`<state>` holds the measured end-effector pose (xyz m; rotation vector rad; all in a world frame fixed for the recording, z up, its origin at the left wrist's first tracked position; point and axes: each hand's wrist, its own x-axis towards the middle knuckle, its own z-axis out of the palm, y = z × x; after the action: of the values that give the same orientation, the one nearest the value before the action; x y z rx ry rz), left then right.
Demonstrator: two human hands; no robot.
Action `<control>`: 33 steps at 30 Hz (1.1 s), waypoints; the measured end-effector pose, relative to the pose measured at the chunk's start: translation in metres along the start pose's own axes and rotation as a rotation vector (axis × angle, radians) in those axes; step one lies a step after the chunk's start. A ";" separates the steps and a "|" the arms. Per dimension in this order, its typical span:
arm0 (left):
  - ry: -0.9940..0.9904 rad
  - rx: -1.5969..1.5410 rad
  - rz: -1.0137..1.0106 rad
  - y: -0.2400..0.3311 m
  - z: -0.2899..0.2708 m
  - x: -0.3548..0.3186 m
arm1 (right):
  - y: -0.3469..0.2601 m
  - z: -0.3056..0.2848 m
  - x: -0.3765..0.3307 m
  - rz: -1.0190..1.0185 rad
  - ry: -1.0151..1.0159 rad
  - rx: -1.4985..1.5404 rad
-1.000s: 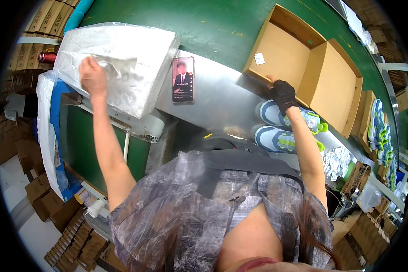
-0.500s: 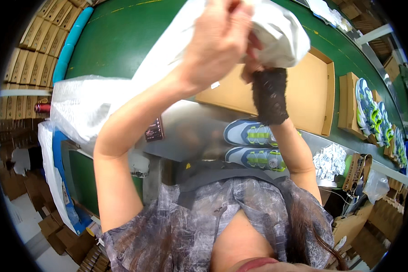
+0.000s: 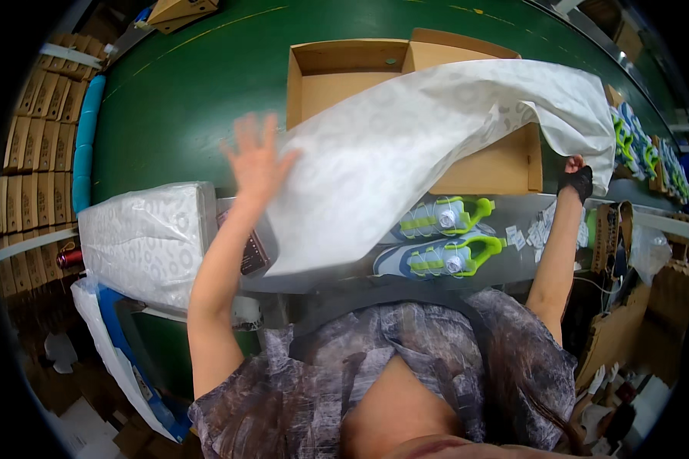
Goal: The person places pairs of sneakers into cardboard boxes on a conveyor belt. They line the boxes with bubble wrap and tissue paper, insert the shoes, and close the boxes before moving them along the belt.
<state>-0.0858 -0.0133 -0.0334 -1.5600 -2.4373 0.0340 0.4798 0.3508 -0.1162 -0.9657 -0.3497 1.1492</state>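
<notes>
A large sheet of white tissue paper (image 3: 375, 153) with a faint ring pattern billows across an open cardboard shoebox (image 3: 306, 88). My right hand (image 3: 576, 176), in a black fingerless covering, pinches the sheet's right end. Fingers spread and slightly blurred, my left hand (image 3: 259, 162) is at the sheet's left edge and grips nothing; whether it touches the paper I cannot tell. Between the box and my body lies a pair of grey-blue shoes with lime-green trim, a far shoe (image 3: 436, 218) and a near shoe (image 3: 440, 256), the far one partly covered by paper.
A plastic-wrapped stack of patterned paper (image 3: 149, 229) lies left, beside a dark printed card (image 3: 254, 252). Small white packets (image 3: 542, 229) are heaped at right. More shoes (image 3: 635, 138) stand in boxes along the green belt (image 3: 199, 84). Stacked boxes (image 3: 34, 153) line the far left.
The bunched paper has opened out over the box. My left hand has let go and moved left, and my right hand has swung right with the paper. The shoebox appears further left.
</notes>
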 end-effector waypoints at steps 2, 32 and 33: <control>-0.033 -0.094 -0.319 -0.032 0.009 -0.002 | -0.018 -0.036 0.010 -0.056 0.053 -0.037; 0.011 -1.045 -0.178 -0.079 0.032 0.046 | -0.097 0.162 -0.371 0.167 -0.992 -0.941; 0.077 -0.958 -0.166 -0.079 0.022 0.045 | -0.094 0.172 -0.354 0.114 -0.911 -0.992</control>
<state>-0.1787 -0.0043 -0.0342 -1.5617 -2.6360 -1.3624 0.2750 0.1100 0.1361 -1.2410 -1.7324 1.4972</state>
